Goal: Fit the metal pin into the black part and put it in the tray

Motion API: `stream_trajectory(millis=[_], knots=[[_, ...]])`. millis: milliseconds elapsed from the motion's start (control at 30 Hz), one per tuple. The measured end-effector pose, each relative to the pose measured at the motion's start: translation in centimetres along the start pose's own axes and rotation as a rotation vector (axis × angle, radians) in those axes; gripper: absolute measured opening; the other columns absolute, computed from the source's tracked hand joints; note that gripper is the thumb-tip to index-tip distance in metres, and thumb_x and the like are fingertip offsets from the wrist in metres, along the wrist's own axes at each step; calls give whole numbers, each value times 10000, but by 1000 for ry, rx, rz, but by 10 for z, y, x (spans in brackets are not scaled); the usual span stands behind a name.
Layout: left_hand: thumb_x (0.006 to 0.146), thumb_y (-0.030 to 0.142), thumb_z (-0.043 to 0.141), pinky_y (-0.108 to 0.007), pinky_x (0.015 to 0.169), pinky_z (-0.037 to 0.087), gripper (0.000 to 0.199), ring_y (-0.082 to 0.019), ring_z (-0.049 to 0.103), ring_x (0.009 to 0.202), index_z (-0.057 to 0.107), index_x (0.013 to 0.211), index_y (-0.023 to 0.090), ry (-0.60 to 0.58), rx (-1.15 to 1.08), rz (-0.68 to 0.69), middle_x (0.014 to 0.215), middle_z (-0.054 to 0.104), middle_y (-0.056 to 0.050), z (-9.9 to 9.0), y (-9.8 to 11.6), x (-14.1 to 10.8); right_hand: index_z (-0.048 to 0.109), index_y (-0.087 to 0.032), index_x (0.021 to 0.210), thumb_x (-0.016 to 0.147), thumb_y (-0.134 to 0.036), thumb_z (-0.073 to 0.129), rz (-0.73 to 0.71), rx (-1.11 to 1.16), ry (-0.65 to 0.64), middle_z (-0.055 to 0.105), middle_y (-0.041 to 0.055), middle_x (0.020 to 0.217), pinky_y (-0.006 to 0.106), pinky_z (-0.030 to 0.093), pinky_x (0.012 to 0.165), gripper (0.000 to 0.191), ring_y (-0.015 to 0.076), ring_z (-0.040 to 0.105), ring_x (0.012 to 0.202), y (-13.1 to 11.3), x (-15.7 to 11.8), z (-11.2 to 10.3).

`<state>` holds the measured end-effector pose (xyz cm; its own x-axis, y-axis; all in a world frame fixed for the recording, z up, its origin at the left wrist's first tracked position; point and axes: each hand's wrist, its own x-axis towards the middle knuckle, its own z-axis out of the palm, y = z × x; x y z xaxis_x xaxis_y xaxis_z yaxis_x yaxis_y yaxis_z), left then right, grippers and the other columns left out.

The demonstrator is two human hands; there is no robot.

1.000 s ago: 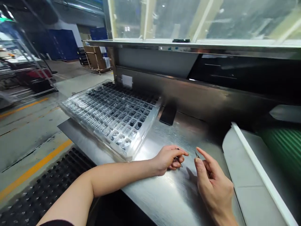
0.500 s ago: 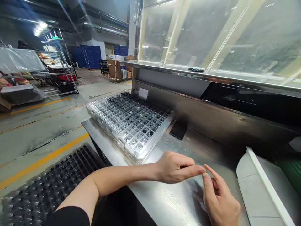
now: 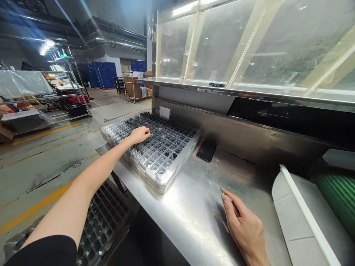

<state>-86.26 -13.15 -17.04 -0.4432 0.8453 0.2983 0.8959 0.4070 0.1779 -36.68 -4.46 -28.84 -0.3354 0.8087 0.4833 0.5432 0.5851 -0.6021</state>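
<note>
My left hand (image 3: pixel 140 134) reaches out over a stack of clear plastic trays (image 3: pixel 155 146) whose small pockets hold dark parts; its fingers curl down onto the pockets near the tray's middle. What the fingertips pinch is hidden. My right hand (image 3: pixel 244 227) rests on the steel bench (image 3: pixel 191 214) near the front edge and holds thin metal tweezers (image 3: pixel 222 191), the tip pointing up and left from between thumb and forefinger.
A black phone-like slab (image 3: pixel 206 150) leans against the bench's steel back wall. A white chute with a raised rib (image 3: pixel 302 212) and a green ribbed belt (image 3: pixel 337 194) lie at the right. Dark pocketed trays (image 3: pixel 102 221) sit below the bench's left edge. Racks stand far left.
My left hand has left the spot next to my right hand and stretched out left onto the clear tray. My right hand has sunk onto the bench with the tweezers.
</note>
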Motion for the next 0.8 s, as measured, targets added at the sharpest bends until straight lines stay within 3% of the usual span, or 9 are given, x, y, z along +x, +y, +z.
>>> stream_trajectory(millis=[133,233,467,600,800], knots=[[952,413,639,-326,935,503,249,-226,672,1051,755,1125,276,16,-44,0,1203,691,-40,14,-8,-3,831,-254,1116,1010,-740,480,-86,3,22,817,28,1025,310,554,711,609,250,789,872,2,-1,3],[965,425,610,-333,954,496,303,-231,662,1082,745,1185,265,65,-79,-8,1247,687,-52,10,-13,-5,832,-247,1101,1029,-731,475,-118,4,45,818,34,1003,301,553,689,605,243,787,839,1,-2,3],[928,368,572,-331,858,486,273,-232,665,954,780,1031,225,85,-118,-13,1071,751,-60,-9,-24,-11,825,-250,1102,1070,-670,481,-172,10,72,814,14,955,262,535,643,544,192,776,771,-3,-3,2],[852,341,635,-317,785,479,187,-232,678,869,793,880,245,19,-118,18,949,779,-43,-7,-20,-20,825,-253,1094,1077,-633,506,-183,22,77,806,9,907,251,507,606,496,170,744,703,-4,-2,4],[952,398,528,-347,883,505,328,-256,701,981,785,1052,219,179,-161,80,1116,794,-76,-20,6,-29,815,-221,1127,1077,-569,529,-113,105,79,783,37,877,277,494,655,453,179,677,653,-7,-3,10]])
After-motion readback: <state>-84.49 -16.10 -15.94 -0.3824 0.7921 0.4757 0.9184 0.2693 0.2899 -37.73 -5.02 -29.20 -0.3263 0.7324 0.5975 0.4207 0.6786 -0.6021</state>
